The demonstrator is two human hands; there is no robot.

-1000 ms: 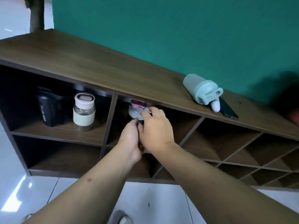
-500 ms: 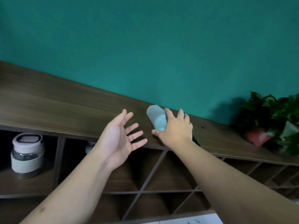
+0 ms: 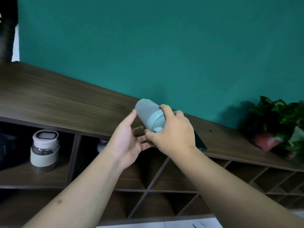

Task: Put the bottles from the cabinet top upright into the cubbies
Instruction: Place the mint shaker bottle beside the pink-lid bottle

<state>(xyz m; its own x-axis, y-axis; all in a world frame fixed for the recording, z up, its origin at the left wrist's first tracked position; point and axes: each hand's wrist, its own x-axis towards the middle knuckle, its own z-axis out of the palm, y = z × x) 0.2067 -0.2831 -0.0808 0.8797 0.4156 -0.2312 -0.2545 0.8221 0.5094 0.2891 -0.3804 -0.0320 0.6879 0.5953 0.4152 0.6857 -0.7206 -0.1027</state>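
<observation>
A pale green bottle (image 3: 148, 114) is tilted just above the wooden cabinet top (image 3: 65, 102), base pointing up and away. My right hand (image 3: 172, 130) is shut around its lid end. My left hand (image 3: 126, 139) is open beside and under it, thumb near the bottle's side and fingers spread beneath. In the left cubby a glass jar with a white lid (image 3: 44, 150) stands upright. Part of another bottle (image 3: 102, 144) shows in the middle cubby, mostly hidden by my left arm.
A dark phone (image 3: 199, 142) lies on the cabinet top behind my right wrist. A potted plant (image 3: 279, 127) stands at the right end. Diagonal cubbies (image 3: 164, 178) run below. A dark object (image 3: 6, 153) sits at the far left cubby.
My right hand has closed on the green bottle and lifted it off the cabinet top. My left hand has moved in beside it. Earlier both hands left the middle cubby.
</observation>
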